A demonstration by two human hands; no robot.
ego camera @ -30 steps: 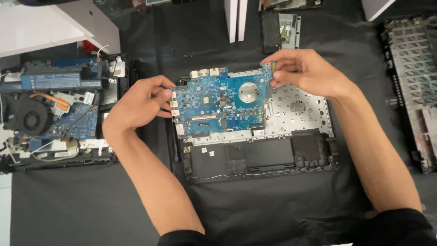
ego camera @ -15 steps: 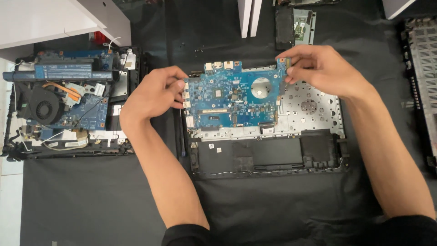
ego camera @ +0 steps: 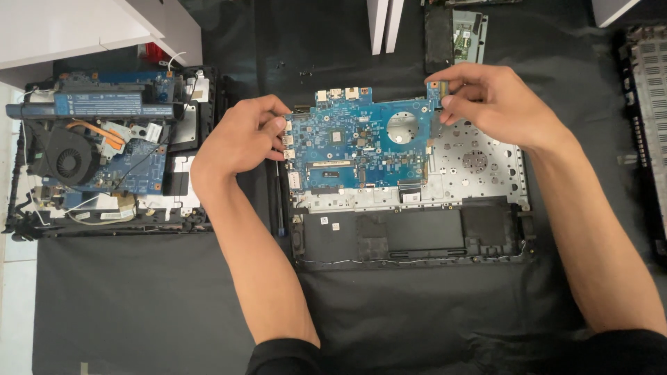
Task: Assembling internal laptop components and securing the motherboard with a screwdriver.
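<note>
The left hand pinches the left edge of the blue motherboard. The right hand pinches its top right corner. Both grips are closed on thin edges, so no fingers press on the tiny parts on top. Two hands on far-apart sides keep the board flat and steady. It sits over the top left part of the open laptop case, right above the silver metal plate full of little holes. I cannot tell if the board rests on the plate or is held just above it.

Under the board, the lower half of the case is dark, with an open hollow.

Off to the left lies a second opened laptop with one round black fan and one long battery. Everything lies on a black cloth on the worktop.

Count: two hands, one held board, two opened laptops, one fan.
</note>
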